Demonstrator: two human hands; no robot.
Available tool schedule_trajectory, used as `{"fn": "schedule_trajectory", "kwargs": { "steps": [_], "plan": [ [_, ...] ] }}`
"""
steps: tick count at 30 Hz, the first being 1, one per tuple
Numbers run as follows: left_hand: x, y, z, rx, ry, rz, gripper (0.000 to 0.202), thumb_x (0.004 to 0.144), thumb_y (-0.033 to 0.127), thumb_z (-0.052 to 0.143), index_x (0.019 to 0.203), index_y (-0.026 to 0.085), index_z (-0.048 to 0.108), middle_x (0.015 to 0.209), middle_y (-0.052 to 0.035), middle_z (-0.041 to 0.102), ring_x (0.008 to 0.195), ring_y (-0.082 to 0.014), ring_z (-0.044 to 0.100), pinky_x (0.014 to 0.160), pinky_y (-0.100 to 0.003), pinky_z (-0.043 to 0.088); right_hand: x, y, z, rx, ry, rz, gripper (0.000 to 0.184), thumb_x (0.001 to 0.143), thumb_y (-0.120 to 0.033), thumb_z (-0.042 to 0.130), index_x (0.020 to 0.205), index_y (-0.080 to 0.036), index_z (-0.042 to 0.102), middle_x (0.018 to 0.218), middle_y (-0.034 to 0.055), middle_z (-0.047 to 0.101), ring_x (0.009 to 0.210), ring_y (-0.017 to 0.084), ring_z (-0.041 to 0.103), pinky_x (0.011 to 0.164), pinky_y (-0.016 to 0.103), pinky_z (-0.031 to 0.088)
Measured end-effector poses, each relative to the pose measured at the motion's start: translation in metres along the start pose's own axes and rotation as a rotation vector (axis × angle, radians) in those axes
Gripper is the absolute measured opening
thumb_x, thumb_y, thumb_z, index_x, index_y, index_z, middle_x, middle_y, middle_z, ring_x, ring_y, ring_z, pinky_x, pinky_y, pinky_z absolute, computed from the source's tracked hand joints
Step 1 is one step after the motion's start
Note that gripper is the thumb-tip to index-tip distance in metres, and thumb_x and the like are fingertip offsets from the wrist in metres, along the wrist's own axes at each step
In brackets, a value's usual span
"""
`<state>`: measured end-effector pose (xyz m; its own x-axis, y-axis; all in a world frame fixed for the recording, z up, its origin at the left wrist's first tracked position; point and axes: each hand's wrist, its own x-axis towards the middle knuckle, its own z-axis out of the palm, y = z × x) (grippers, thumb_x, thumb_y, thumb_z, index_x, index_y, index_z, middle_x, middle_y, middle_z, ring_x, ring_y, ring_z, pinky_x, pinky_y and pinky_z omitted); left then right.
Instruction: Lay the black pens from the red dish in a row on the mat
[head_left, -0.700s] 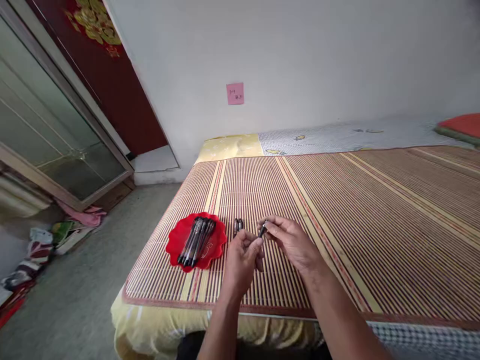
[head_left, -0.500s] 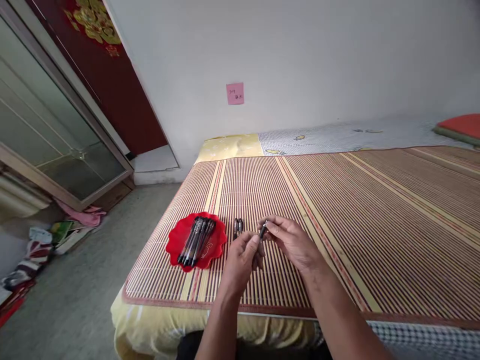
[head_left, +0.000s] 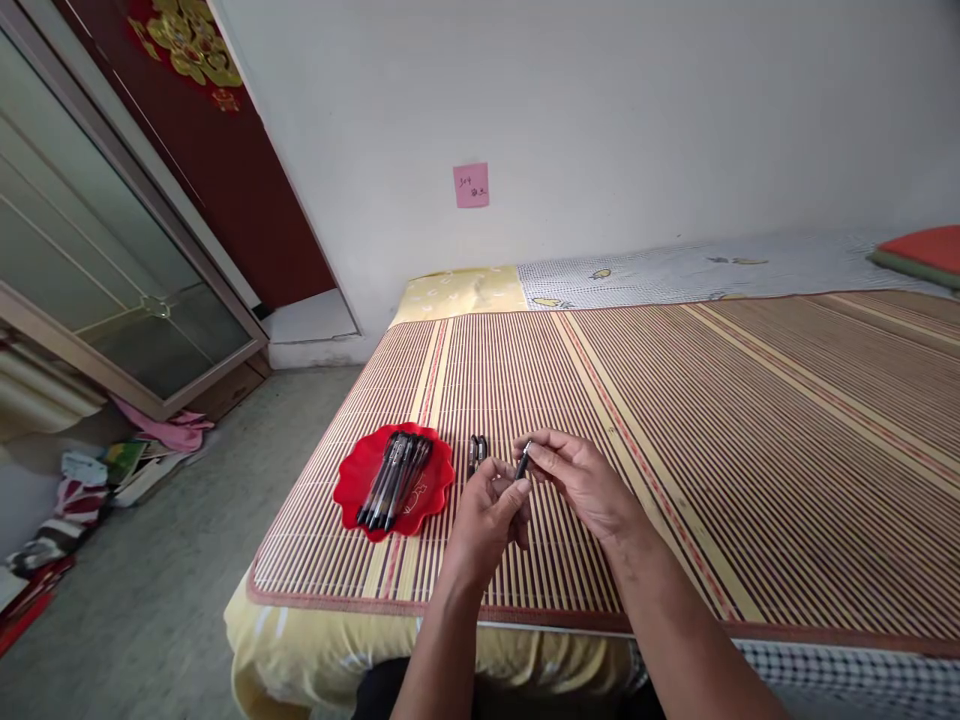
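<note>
Left hand (head_left: 484,515) pinches the lower end of a short black piece (head_left: 523,464) between thumb and fingers; right hand (head_left: 585,482) has thumb and forefinger at its upper end, where I see a bright tip. Piece is tilted, top leaning right, held up over the mat (head_left: 660,430) between the two hands. I can't make out whether it's a whole pen or part of one; fingers hide some of it. Right hand's other fingers are curled, partly out of my sight.

Red plate (head_left: 351,485) with a wavy rim sits on the mat, left of the left hand, apart from it. Pens (head_left: 396,480) lie in it in a bundle, side by side, dark tips toward the near rim; I can't count them cleanly. Two dark pieces (head_left: 478,452) lie next to each other on the mat, right of the plate, just beyond the left hand, which may cover their near ends. Pink note (head_left: 471,186) is on the wall (head_left: 637,120) behind, yellow sheet (head_left: 390,640) shows under the mat's near edge
</note>
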<state>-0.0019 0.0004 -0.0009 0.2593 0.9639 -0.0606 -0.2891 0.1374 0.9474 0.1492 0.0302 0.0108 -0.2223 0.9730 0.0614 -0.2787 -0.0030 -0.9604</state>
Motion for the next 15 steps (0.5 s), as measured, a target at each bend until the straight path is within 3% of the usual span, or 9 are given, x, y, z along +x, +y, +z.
{"fn": "schedule_trajectory", "kwargs": {
  "steps": [4,10,15],
  "plan": [
    [0.001,0.001,-0.001,0.029,0.003,0.008,0.038,0.083,0.05,0.07,0.082,0.021,0.045,0.057,0.0083,0.058,0.035,-0.005,0.047,0.035,-0.016,0.027,0.002,0.004,-0.001,-0.058,0.016,-0.045,0.022,0.084,-0.034,0.077,0.102,-0.023,0.078,0.098,0.0034,0.073,0.093,0.016,0.065,0.09,0.032,0.05],
    [-0.002,0.004,-0.004,0.141,-0.036,-0.015,0.037,0.083,0.052,0.068,0.078,0.019,0.051,0.057,0.0065,0.056,0.039,-0.0053,0.047,0.039,-0.017,0.032,0.002,0.004,-0.009,-0.062,0.209,-0.099,0.025,0.079,-0.035,0.081,0.101,-0.022,0.078,0.097,0.004,0.073,0.084,0.015,0.062,0.077,0.029,0.05],
    [-0.002,0.004,-0.013,0.258,-0.055,-0.032,0.034,0.082,0.048,0.07,0.075,0.02,0.052,0.056,0.0065,0.053,0.043,-0.0071,0.046,0.042,-0.019,0.035,0.001,-0.011,-0.031,0.102,0.552,-0.306,0.021,0.076,-0.032,0.084,0.093,-0.023,0.078,0.099,0.0031,0.071,0.084,0.013,0.061,0.072,0.026,0.05]
  ]
}}
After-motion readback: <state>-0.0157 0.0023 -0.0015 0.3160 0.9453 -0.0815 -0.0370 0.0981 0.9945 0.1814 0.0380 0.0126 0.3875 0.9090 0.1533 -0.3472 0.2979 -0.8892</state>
